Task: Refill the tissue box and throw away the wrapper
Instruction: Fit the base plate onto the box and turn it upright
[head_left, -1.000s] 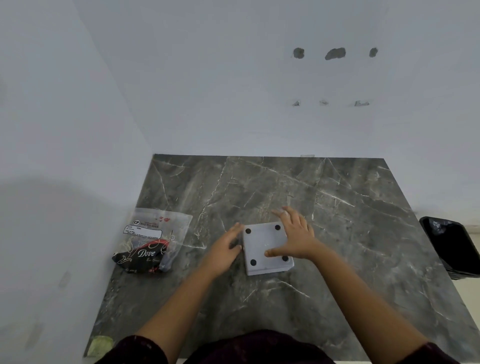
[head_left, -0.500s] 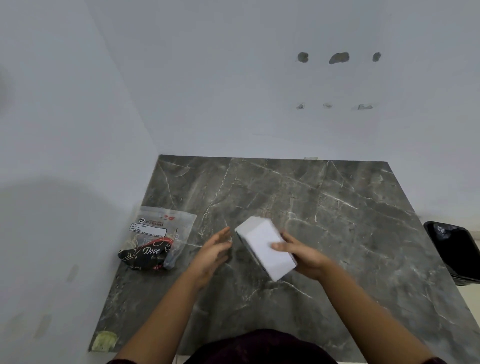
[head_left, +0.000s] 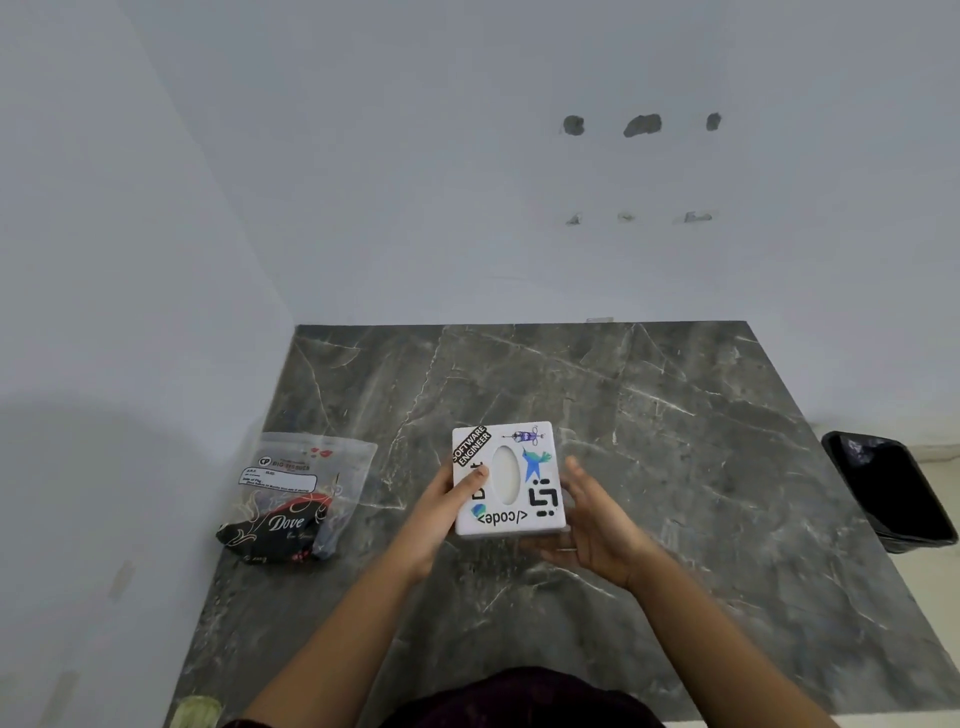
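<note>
We held the white tissue box (head_left: 508, 480), stickered top up, above the marble table (head_left: 675, 467): our left hand (head_left: 441, 506) gripped its left edge, thumb on top; our right hand (head_left: 592, 525) cupped its right side. The wrapper (head_left: 298, 501) lay left, a black bin (head_left: 891, 491) far right.

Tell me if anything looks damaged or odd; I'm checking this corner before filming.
The wall has three dark gouged holes with chipped marks below. The tissue box, tissue pack and bin look intact.

One tissue box (head_left: 508, 480), one wrapper (head_left: 298, 501), one bin (head_left: 891, 491), two hands (head_left: 441, 506).
</note>
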